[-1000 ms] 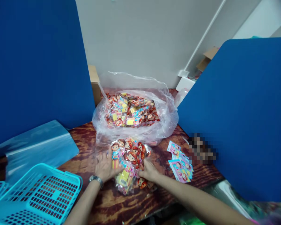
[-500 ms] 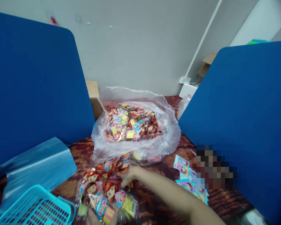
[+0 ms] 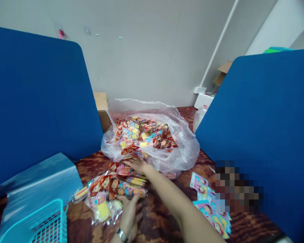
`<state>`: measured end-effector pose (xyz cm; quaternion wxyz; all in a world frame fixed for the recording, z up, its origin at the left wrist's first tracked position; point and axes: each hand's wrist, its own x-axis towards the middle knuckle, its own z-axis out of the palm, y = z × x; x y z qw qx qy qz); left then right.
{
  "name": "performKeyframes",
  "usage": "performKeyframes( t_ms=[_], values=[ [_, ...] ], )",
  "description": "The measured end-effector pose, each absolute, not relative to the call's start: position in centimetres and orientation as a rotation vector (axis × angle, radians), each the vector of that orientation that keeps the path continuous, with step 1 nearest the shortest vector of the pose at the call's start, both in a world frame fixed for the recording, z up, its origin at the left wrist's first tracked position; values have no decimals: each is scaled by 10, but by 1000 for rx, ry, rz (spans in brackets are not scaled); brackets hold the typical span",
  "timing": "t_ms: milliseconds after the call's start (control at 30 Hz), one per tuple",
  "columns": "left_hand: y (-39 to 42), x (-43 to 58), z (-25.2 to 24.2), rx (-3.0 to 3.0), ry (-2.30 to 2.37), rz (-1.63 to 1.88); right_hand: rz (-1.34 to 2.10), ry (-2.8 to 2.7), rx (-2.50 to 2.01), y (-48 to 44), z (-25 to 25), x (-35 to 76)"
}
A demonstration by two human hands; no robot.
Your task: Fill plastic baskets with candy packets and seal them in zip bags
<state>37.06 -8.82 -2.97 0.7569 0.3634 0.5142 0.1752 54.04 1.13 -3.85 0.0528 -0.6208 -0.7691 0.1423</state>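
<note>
Packets (image 3: 106, 184), left hand (image 3: 129, 213) alongside — grip apart; right hand (image 3: 136, 165) — grip I cannot tell.

Plain grey wall (image 3: 147, 50) behind far edge of surface. Surface is table top (image 3: 160, 221), dark red-brown, with streaked wood pattern. Blue left panel (image 3: 35, 101) standing at left edge, blue right panel (image 3: 255, 118) at right edge, each with rounded upper corner. White strip (image 3: 219, 44) slanting down toward far right corner, small white fitting (image 3: 200, 90) at its foot. Light cool, rather even.
</note>
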Motion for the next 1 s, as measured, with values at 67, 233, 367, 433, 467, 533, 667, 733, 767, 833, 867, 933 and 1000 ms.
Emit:
performKeyframes(
  t_ms=[67, 233, 367, 433, 467, 533, 667, 733, 767, 833, 867, 933, 1000],
  values=[
    [-87, 360, -23, 734, 1114, 380, 449, -2327, -1908, 14, -41, 548],
    [-100, 319, -16, 756, 1049, 350, 459, -2268, -1902, 16, -36, 542],
    [-112, 283, -29, 918, 1078, 397, 438, -2215, -1862, -8, -18, 530],
    [-115, 269, -38, 1111, 1043, 438, 369, -2160, -1872, -31, -11, 526],
    [-116, 264, -43, 1224, 1021, 459, 318, -2129, -1876, -44, -9, 524],
    [-117, 258, -49, 1504, 979, 519, 228, -2057, -1882, -69, -12, 518],
    [-114, 259, -55, 2295, 791, 694, 203, -1989, -2006, -104, -34, 490],
    [-109, 259, -59, 2608, 749, 678, 188, -2026, -2072, -113, -43, 470],
    [-107, 258, -61, 2715, 767, 630, 187, -2069, -2066, -117, -44, 462],
    [-104, 252, -67, 2836, 826, 498, 235, -2184, -1966, -120, -44, 453],
    [-104, 248, -70, 2864, 840, 438, 279, -2233, -1892, -121, -42, 452],
    [-105, 240, -73, 2887, 851, 369, 348, -2258, -1797, -119, -37, 456],
    [-108, 236, -74, 2893, 862, 359, 376, -2218, -1820, -114, -34, 464]
  ],
)
